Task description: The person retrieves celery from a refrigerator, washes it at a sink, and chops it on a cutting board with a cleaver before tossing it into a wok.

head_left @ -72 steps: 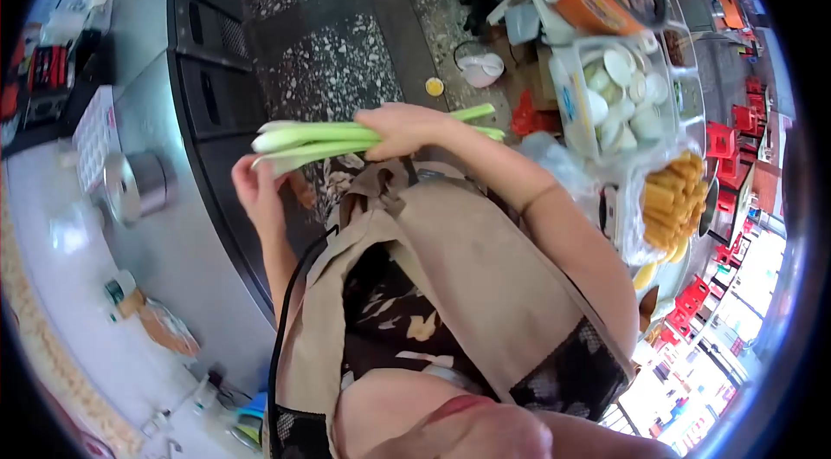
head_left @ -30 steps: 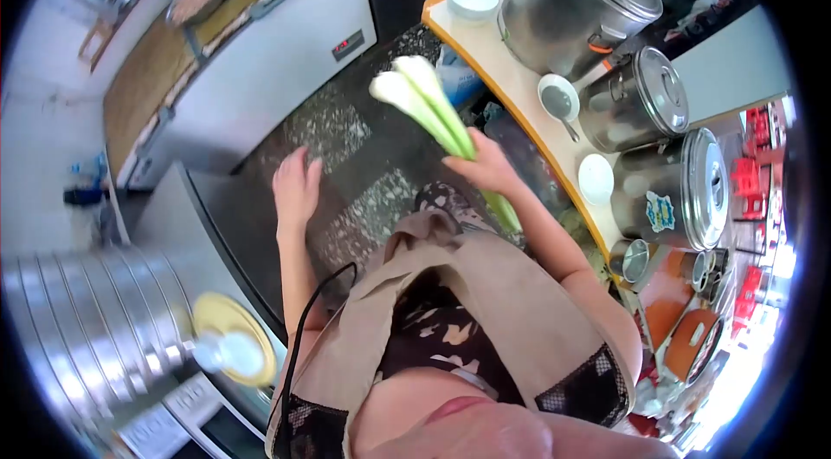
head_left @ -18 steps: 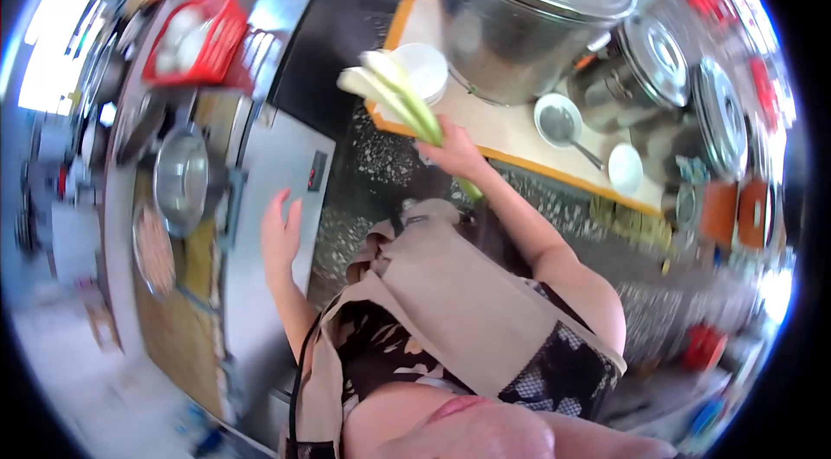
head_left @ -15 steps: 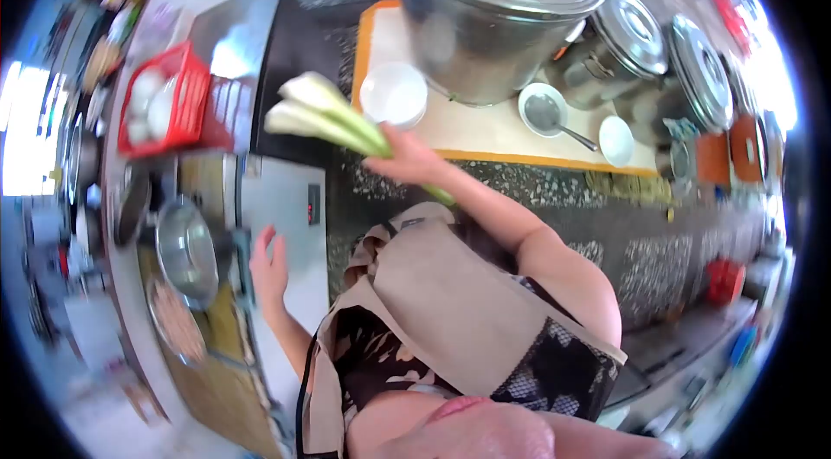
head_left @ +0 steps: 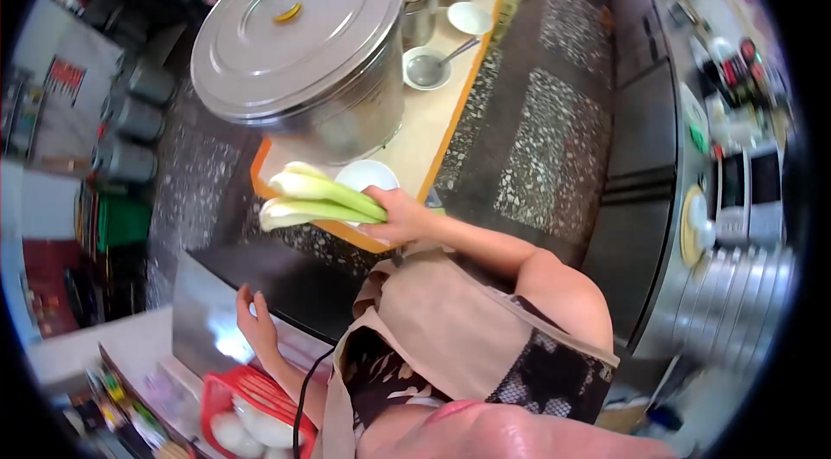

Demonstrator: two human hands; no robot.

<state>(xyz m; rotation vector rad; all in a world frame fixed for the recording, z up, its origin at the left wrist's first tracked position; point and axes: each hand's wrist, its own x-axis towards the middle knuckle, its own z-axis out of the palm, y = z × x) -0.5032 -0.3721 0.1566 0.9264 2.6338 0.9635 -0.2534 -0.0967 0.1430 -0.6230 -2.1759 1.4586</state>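
Speckled floor (head_left: 554, 147) runs along one side of a cream tabletop (head_left: 437, 134) with an orange edge, where a big pot (head_left: 299, 35) stands with its lid on, hiding whatever is inside.

The green stalks (head_left: 325, 210), white at their thick ends, are on the near side of the big pot, over the tabletop's corner and partly in front of a white bowl (head_left: 374, 171); whether they touch it, the view does not settle. The right hand (head_left: 400, 218) has its fingers wrapped around the stalks. The left hand (head_left: 258, 331), farther from the big pot, has its fingers loosely curved and parted, with nothing seen in them, near a red basket (head_left: 212, 403).

Judging by this grip, the step in hand looks to be one-handed handling of the stalks. The next move calls for firm right fingers and white ends kept off the bowl and the big pot; the left hand seems free to help.

Beside the big pot, a second bowl (head_left: 424, 87) holds a spoon (head_left: 460, 49); just beyond is a third bowl (head_left: 468, 18), showing only white inside. Behind the big pot stands a smaller lidded pot (head_left: 420, 0), contents hidden. The basket, on the big pot's near side, holds rounded white things, not identifiable.
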